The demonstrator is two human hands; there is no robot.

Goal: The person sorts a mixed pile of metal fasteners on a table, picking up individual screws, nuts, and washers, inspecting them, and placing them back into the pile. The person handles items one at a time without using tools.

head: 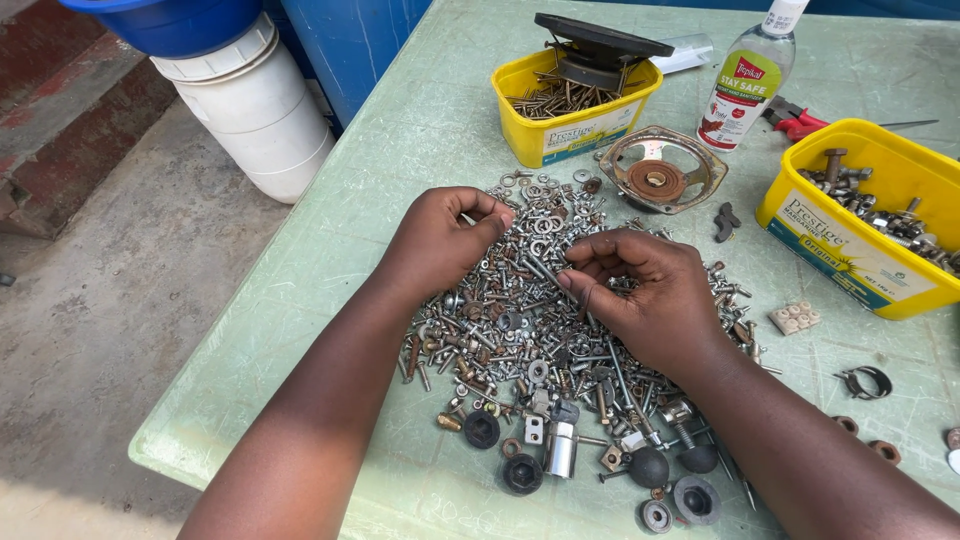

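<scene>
Head view: your left hand [440, 240] and right hand [640, 295] sit over the hardware pile [520, 330], fingers pinched; can't tell on what.

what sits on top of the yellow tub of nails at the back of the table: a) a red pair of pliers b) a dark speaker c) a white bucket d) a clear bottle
b: a dark speaker rests on the rim of the yellow tub of nails.

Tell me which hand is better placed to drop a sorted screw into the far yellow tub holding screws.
Left, probably. The left hand sits over the pile's upper left, nearer the screw tub. The right hand is lower and pinching a small piece I can't identify.
</scene>
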